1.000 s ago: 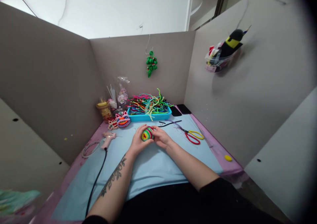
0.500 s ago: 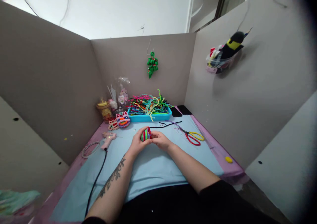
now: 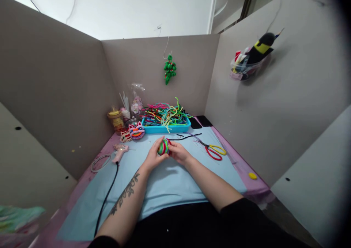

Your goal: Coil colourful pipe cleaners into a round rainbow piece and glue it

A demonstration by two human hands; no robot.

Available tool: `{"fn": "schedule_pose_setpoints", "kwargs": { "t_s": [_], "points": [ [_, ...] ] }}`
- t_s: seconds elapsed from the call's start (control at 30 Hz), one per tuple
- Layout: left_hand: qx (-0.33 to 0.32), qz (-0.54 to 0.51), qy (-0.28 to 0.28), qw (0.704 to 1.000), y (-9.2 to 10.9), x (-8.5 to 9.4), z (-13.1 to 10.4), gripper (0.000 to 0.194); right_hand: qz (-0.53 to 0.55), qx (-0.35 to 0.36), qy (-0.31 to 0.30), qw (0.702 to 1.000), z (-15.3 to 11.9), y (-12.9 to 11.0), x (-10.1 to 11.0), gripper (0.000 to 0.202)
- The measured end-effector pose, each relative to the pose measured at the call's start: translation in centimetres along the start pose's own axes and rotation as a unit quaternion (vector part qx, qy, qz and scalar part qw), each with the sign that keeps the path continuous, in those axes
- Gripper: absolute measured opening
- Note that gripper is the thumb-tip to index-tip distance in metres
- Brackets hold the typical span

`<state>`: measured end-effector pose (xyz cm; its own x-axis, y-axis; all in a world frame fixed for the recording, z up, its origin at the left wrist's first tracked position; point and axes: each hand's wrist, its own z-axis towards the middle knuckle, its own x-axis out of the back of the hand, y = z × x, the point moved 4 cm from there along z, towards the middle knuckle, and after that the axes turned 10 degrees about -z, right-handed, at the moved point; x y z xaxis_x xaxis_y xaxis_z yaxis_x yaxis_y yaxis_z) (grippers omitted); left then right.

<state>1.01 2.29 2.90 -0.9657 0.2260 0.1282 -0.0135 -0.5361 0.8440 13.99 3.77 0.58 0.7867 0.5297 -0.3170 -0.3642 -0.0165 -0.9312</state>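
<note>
A small round piece of striped pipe cleaners [image 3: 163,147], in red, green, blue and purple, is held between my two hands above the blue table cover [image 3: 175,182]. My left hand [image 3: 154,156] wraps round its left side, thumb below and fingers behind. On the right edge, my right hand [image 3: 178,152] pinches it with the fingertips. Parts of the piece are hidden by the fingers. Just beyond lies a black pipe cleaner [image 3: 183,138], and to the right are scissors [image 3: 214,152] with one red and one yellow handle.
A blue tray [image 3: 164,129] heaped with pipe cleaners stands at the back. Two lion-head pieces [image 3: 136,131] and a lidded cup [image 3: 116,120] are at back left. A pink glue gun [image 3: 120,153] with a black cord lies left. Dark phones [image 3: 204,121] lie at back right; grey partitions enclose the table.
The striped piece has been turned in my hands, so more of its round striped face shows. Both hands stay together in nearly the same place; the camera view has shifted slightly.
</note>
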Motion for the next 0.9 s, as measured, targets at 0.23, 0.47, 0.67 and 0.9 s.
{"fn": "schedule_pose_setpoints", "kwargs": {
  "t_s": [0.23,0.47,0.67,0.9],
  "points": [
    [0.259,-0.291,0.106,0.915,-3.2,0.9,-0.4,0.059,0.11,-0.086,0.128,0.982,1.3,1.6,3.3,0.021],
    [0.248,-0.408,0.081,0.875,-3.8,0.7,-0.3,0.048,-0.003,-0.088,0.118,0.989,1.4,2.7,3.4,0.038],
    [0.253,-0.395,0.088,0.879,-4.3,0.6,-0.4,0.051,-0.288,0.107,0.121,0.944,0.6,0.5,2.0,0.075],
    [0.245,-0.4,0.018,0.883,-2.8,-0.5,-0.5,0.046,-0.457,0.17,0.15,0.86,-0.2,-1.1,1.5,0.064]
  ]
}}
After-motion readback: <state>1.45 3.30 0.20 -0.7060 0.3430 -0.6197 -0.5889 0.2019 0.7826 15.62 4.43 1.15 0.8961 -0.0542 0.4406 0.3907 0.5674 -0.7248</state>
